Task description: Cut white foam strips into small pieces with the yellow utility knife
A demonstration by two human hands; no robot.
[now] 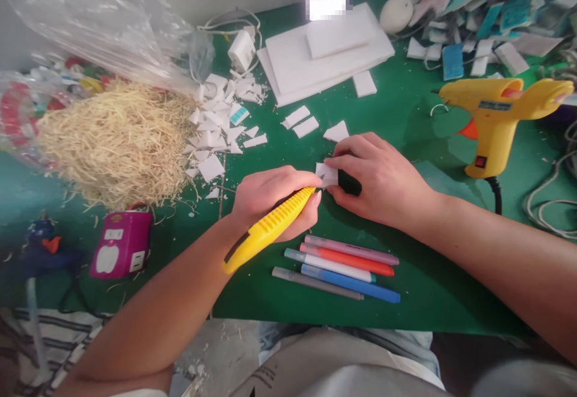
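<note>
In my left hand [265, 190] I grip a yellow utility knife [279, 217], its front end at a small white foam board piece [331, 176]. My right hand [381, 175] pinches that piece at its right side against the green table; its thumb and fingers are bent around the edge. The blade is mostly hidden by my left fingers. Just beyond my right fingers lies a loose white offcut [336, 131], and two small strips [305, 127] sit to its left. Several markers [351, 257] lie side by side in front of my hands.
A yellow hot glue gun [491, 115] stands on the right with its cord. White foam sheets [288, 72] are stacked at the back. Scraps [211, 167], straw-like shreds [117, 145], and a magenta socket box [121, 244] are on the left. Mixed offcuts [453, 60] fill the back right.
</note>
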